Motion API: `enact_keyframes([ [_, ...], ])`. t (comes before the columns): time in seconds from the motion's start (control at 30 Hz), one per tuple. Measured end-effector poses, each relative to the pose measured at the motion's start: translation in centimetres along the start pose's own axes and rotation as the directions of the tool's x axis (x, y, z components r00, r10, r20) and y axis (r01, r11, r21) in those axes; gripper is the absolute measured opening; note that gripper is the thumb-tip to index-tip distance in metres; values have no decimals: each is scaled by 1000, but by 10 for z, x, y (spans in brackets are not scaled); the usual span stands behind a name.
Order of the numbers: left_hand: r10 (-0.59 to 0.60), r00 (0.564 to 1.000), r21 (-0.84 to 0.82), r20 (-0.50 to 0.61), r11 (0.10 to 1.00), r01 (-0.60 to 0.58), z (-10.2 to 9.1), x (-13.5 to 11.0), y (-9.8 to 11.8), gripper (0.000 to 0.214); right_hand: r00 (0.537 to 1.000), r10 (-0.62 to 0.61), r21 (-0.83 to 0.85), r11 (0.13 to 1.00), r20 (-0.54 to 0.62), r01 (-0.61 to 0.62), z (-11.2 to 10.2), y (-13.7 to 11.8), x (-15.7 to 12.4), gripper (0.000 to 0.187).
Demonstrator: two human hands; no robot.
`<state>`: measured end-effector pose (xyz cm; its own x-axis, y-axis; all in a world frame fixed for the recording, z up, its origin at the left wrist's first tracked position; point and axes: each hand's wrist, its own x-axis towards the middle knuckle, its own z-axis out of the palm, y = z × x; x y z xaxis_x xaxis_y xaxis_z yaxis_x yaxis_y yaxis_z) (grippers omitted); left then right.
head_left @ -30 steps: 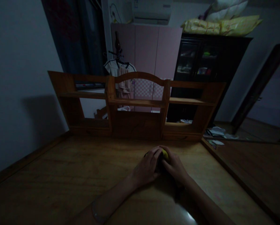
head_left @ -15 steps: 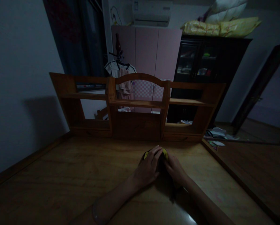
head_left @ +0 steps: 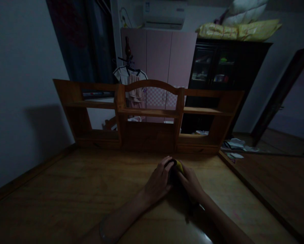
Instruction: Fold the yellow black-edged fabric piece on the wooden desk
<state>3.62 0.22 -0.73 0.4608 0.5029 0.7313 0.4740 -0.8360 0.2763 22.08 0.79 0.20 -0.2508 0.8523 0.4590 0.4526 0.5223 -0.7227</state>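
Note:
A dark thing with a yellow edge [head_left: 178, 166] is between my two hands, low over the wooden tabletop [head_left: 96, 183]. Its kind cannot be made out in the dim light, and the fingers cover much of it. My left hand [head_left: 157, 180] is closed on its left side, with fingers bent over a black rim at the top. On the other side, my right hand [head_left: 190, 182] grips it by the yellow part, thumb facing inward. A dark strip or shadow trails below, near the right wrist.
At the far edge of the tabletop stands a wooden shelf unit [head_left: 149, 112] with open compartments. A wall [head_left: 22, 101] borders the left side. Raised wooden edging [head_left: 253, 193] runs along the right. Behind are pink cabinets [head_left: 158, 57] and a dark cupboard [head_left: 228, 71].
The left fingers have shifted slightly over the top of the held thing, and a black rim now shows where yellow was under them. More yellow shows beside the right thumb.

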Motion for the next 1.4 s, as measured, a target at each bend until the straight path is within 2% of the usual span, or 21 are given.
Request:
enact_keyframes([
  [0.07, 0, 1000, -7, 0, 1000, 0, 0, 1, 0, 90, 999, 33, -47, 998, -19, -34, 1, 3, 0, 26],
  [0.17, 6, 1000, -12, -4, 1000, -6, 0, 0, -2, 88, 999, 32, -106, 994, -35, -36, 3, 5, -1, 21],
  [0.53, -10, 1000, 42, 3, 999, 9, 2, -1, -4, 84, 999, -44, -94, 995, 11, 45, 4, 3, -3, 36],
  [0.77, -29, 999, 35, 36, 999, 28, 2, -2, -3, 89, 999, -55, -91, 994, 1, 54, 5, 7, -3, 34],
  [0.97, -121, 991, -11, 65, 993, 122, 4, -3, -2, 92, 999, -45, -102, 994, -27, 42, 7, 6, -2, 32],
  [1.2, -187, 982, -70, 22, 980, 188, 6, -4, -3, 94, 999, -32, -149, 989, -44, 25, 9, 8, -2, 32],
  [1.4, -180, 983, -86, 26, 980, 181, 7, -4, -6, 93, 998, -24, -143, 990, -49, 17, 8, 5, -3, 28],
])
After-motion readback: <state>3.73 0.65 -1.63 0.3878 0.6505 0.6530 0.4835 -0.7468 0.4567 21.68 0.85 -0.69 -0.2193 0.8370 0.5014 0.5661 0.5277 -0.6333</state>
